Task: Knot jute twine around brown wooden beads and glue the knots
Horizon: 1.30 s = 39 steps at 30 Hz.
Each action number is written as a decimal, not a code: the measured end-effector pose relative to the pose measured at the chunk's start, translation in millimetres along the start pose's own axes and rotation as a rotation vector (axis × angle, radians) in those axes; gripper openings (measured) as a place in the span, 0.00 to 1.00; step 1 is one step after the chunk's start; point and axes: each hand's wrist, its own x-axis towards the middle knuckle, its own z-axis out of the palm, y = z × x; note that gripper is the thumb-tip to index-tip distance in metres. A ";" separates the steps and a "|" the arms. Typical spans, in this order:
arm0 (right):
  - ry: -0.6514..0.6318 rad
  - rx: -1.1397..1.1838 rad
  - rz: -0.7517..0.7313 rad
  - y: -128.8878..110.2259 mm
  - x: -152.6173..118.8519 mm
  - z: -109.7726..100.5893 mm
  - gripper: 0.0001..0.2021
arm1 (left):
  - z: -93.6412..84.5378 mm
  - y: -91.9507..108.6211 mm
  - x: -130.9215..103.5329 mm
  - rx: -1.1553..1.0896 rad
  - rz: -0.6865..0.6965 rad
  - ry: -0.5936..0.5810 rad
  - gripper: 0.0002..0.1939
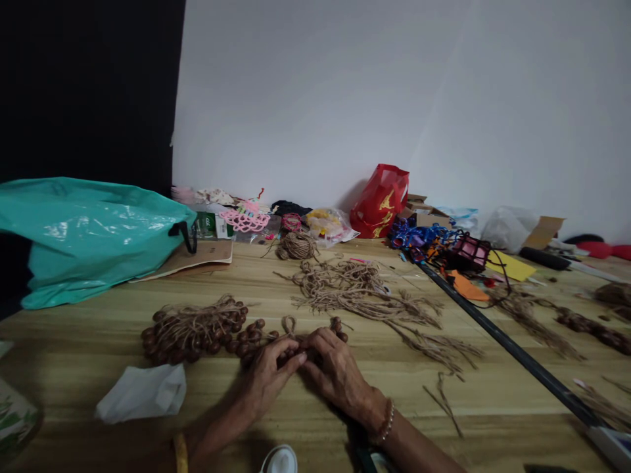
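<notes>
- In the head view, our left hand (269, 376) and right hand (338, 368) meet over the tabletop (236, 440), at the near end of a beaded cord piece (254, 333).
- Our left thumb and fingers are pinched together on its brown beads; our right fingers curl closed over the same piece, their tips mostly hidden (we cannot tell which strand each one has).
- As for what is done, we judge the beaded bundle (197, 332) to the left well advanced: beads crowd its edges and cords lie across its middle.
- A cord loop (289, 324) stands up just beyond our fingertips, and the section under our hands looks unfinished to us.
- What seems left is the loose cord heap (340, 282) beyond our right hand, where we see no beads.
- Counting: two hands, one loop, one beaded bundle, one loose heap, one twine ball (297, 246), one crumpled white tissue (142, 393), one teal bag (93, 236), one red bag (382, 203). The beads overlap too much for us to count, and so do the loose cords.
</notes>
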 end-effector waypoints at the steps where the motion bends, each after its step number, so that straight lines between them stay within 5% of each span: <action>1: 0.001 -0.001 -0.002 0.5 -0.3 0.3 0.03 | -0.1 0.4 0.1 -0.003 0.006 0.002 0.12; 39: -0.001 -0.026 -0.015 0.9 0.4 1.1 0.03 | -1.6 13.9 0.1 -0.047 -0.032 0.045 0.10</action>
